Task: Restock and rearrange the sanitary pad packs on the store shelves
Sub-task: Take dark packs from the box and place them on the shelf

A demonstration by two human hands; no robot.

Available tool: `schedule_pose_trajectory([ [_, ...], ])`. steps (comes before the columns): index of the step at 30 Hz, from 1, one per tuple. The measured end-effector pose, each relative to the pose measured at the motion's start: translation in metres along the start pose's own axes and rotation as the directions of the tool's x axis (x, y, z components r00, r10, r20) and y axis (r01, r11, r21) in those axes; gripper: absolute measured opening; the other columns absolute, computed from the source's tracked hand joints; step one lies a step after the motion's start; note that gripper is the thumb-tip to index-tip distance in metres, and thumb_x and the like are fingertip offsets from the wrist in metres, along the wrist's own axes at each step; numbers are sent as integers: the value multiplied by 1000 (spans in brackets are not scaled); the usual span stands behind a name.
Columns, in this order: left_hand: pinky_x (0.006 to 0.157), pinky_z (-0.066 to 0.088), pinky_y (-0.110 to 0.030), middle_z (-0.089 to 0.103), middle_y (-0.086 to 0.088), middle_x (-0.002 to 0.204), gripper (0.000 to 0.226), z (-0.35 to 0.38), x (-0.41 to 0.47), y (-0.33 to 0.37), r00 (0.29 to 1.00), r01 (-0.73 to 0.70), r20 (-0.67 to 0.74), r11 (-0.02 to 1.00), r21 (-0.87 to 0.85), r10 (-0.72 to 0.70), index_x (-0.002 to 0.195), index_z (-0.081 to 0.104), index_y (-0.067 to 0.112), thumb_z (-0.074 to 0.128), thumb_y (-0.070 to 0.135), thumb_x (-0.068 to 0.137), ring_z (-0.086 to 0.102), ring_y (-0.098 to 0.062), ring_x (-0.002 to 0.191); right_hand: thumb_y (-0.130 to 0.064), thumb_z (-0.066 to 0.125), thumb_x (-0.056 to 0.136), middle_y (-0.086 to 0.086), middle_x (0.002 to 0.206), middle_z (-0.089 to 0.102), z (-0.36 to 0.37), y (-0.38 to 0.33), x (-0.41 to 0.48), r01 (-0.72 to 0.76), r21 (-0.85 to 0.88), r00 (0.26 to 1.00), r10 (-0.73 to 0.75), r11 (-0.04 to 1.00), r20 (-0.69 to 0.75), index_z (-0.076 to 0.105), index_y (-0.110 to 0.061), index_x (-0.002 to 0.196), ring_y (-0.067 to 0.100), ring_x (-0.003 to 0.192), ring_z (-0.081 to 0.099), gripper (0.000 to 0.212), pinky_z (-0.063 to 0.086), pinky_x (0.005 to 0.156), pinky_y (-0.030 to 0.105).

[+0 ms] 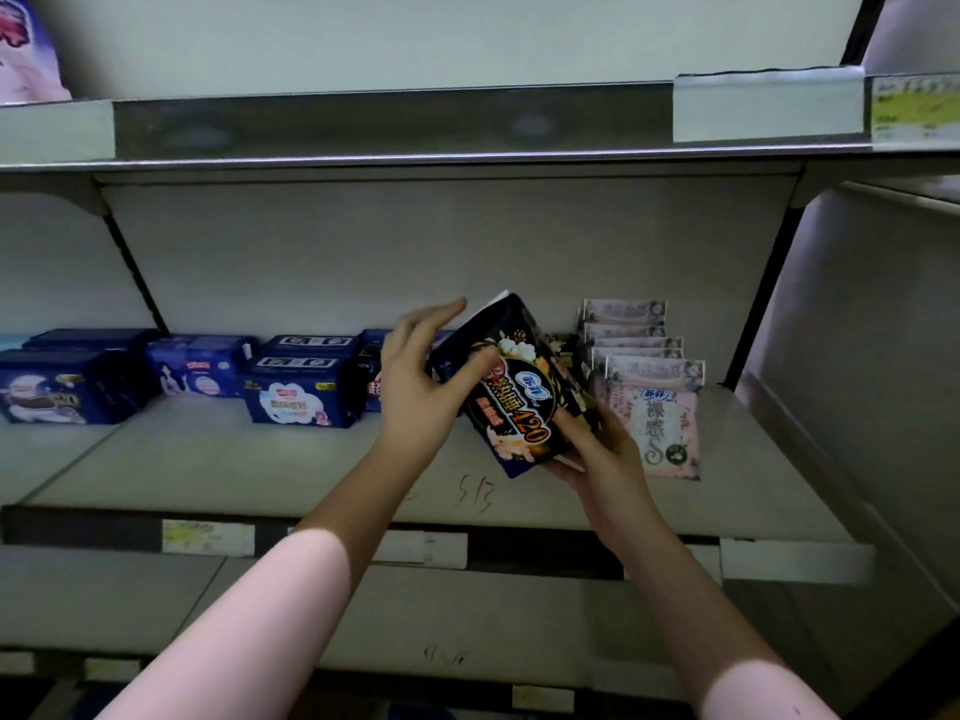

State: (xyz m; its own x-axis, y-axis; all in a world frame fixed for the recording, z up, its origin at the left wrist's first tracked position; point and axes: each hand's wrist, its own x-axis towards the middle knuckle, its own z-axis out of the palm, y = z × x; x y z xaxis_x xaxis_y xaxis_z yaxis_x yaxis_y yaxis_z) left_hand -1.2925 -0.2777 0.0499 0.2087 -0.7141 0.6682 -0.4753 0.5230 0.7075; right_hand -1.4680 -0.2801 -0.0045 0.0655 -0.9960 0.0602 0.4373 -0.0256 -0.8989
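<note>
Middle shelf (260,459), centre of frame: front part bare. Blue packs (296,392), centre left: one row along the back. Pink packs (654,407), centre right: filed upright, front to back. Black pack (514,402), centre: tilted, held above the shelf between the two groups, not yet set down. Left hand (421,376): grip pinching its upper left edge, thumb on the face. Right hand (597,449): grip cupping its lower corner. Restock judged well short of done.
</note>
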Motion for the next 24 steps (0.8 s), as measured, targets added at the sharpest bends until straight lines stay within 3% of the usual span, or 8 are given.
schedule_pose_trajectory([
  [3, 95, 48, -30, 52, 13, 109, 57, 2, -3, -8, 998, 25, 63, 999, 23, -26, 128, 55, 28, 66, 48, 75, 56, -9, 108, -8, 67, 84, 4, 119, 64, 2, 0, 5, 44, -25, 998, -45, 999, -52, 55, -25, 115, 22, 104, 65, 38, 59, 78, 35],
  [6, 93, 48, -28, 52, 2, 111, 51, 8, -11, -19, 993, 106, 52, 994, 9, -107, 128, 55, 22, 74, 23, 81, 57, -12, 104, -3, 69, 82, 4, 114, 64, 4, -3, 11, 78, -55, 986, -85, 995, -142, 47, -11, 123, 19, 102, 64, 47, 55, 88, 39],
  [8, 91, 51, -37, 55, -5, 115, 49, 11, -16, -30, 980, 192, 55, 981, -12, -191, 123, 52, 25, 74, 13, 81, 59, -19, 104, 1, 68, 83, -1, 103, 63, 3, -4, 16, 114, -123, 979, -133, 986, -156, 47, -11, 114, 12, 93, 63, 40, 56, 81, 27],
  [11, 87, 54, -44, 59, -9, 113, 44, 17, -21, -41, 931, 357, 98, 933, -51, -351, 114, 47, 22, 74, 10, 81, 62, -26, 101, 1, 66, 85, -10, 95, 60, 3, -5, 21, 146, -261, 976, -182, 954, -119, 51, -25, 95, -3, 83, 60, 32, 53, 71, 14],
  [14, 77, 51, -30, 60, -3, 103, 38, 20, -26, -47, 884, 453, 145, 890, -41, -444, 110, 43, 18, 71, 14, 84, 61, -23, 95, -4, 63, 88, -7, 98, 64, 1, 0, 26, 127, -340, 978, -176, 932, -116, 55, -30, 96, 11, 93, 63, 28, 54, 78, 27],
  [17, 74, 48, -27, 57, 5, 94, 34, 24, -27, -50, 845, 507, 203, 862, -6, -495, 109, 45, 13, 69, 23, 87, 60, -21, 92, -12, 62, 91, 4, 105, 67, -1, 8, 28, 78, -378, 977, -146, 923, -155, 59, -21, 105, 23, 100, 65, 16, 54, 89, 40],
  [20, 83, 50, -35, 60, -2, 97, 37, 26, -25, -55, 802, 567, 246, 823, -30, -544, 114, 48, 7, 67, 26, 89, 61, -23, 96, -16, 61, 93, 5, 103, 66, -1, 13, 29, 34, -372, 976, -110, 928, -186, 58, -16, 106, 21, 96, 65, 13, 53, 86, 36],
  [24, 90, 51, -41, 62, -6, 100, 33, 28, -20, -64, 767, 605, 280, 796, -21, -577, 109, 47, 12, 65, 32, 89, 61, -24, 98, -17, 60, 93, -3, 94, 65, -1, 16, 34, 30, -367, 973, -111, 930, -201, 56, -20, 98, 15, 87, 64, 7, 52, 79, 30],
])
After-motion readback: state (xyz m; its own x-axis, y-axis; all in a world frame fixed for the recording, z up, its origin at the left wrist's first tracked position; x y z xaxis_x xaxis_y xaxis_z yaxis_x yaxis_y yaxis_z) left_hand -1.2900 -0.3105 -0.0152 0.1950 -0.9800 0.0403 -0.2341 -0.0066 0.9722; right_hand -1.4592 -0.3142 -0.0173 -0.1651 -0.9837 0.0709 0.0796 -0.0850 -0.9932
